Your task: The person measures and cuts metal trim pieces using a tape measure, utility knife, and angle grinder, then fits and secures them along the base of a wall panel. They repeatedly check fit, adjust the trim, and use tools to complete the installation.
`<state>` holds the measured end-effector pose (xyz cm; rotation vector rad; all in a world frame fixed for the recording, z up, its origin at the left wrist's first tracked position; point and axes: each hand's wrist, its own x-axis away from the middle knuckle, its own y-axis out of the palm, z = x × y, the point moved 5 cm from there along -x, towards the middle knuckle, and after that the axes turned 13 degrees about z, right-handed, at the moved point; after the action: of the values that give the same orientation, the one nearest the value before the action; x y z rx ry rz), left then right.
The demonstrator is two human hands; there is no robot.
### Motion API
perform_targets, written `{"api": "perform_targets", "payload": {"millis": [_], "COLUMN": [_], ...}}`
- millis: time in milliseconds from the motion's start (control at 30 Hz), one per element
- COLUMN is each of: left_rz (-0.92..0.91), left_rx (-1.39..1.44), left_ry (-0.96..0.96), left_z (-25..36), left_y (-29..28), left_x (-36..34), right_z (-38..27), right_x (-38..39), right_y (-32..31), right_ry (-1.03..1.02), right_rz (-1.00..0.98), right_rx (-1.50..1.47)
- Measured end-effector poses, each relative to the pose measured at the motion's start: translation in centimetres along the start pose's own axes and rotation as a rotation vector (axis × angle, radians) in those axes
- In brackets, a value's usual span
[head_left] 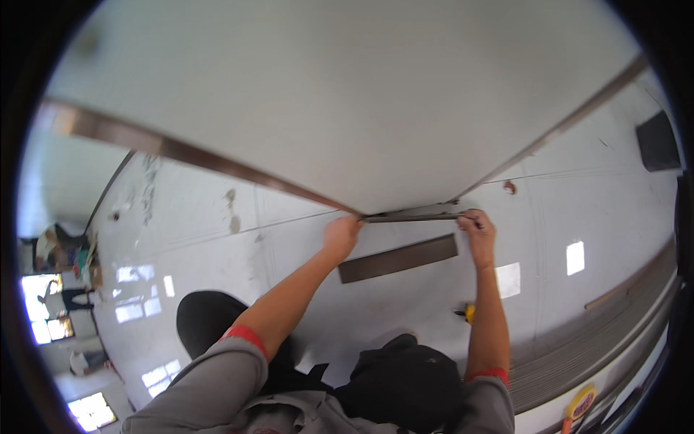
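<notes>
A tall pale panel (pixel 347 94) with brown edge trim (pixel 166 145) rises in front of me, its lower end close to the floor. Along that lower end runs a thin dark strip (pixel 412 218). My left hand (pixel 342 239) is closed at the strip's left end, beside the panel's corner; its fingertips are partly hidden. At the other end, my right hand (pixel 478 235) pinches the strip between thumb and fingers. Just nearer to me, a flat brown board piece (pixel 399 258) lies on the floor, apart from both hands.
By my right forearm lies a small yellow and black tool (pixel 469 312). Long grey-brown strips (pixel 578 354) are stacked at the right, with a yellow tape measure (pixel 581 402) nearby. A dark block (pixel 658 142) stands far right. Several people (pixel 69 295) are at the far left.
</notes>
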<state>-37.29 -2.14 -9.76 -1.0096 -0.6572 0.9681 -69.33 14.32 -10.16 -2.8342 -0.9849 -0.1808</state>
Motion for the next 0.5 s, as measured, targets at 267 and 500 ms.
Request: {"api": "perform_targets", "payload": {"millis": [267,500], "left_rz": [0.080,0.067], "left_rx": [-0.005,-0.011], "left_ry": [0.078,0.053], "left_z": [0.7,1.2], "left_y": [-0.8,-1.0], "left_x": [0.4,0.5], "right_z": [0.9,1.5], "right_x": [-0.9,-0.8], "right_y": [1.1,1.2], "right_ry": [0.018,0.027], "right_rz": [0.088,0.126], "right_rx": [-0.069,-0.025]}}
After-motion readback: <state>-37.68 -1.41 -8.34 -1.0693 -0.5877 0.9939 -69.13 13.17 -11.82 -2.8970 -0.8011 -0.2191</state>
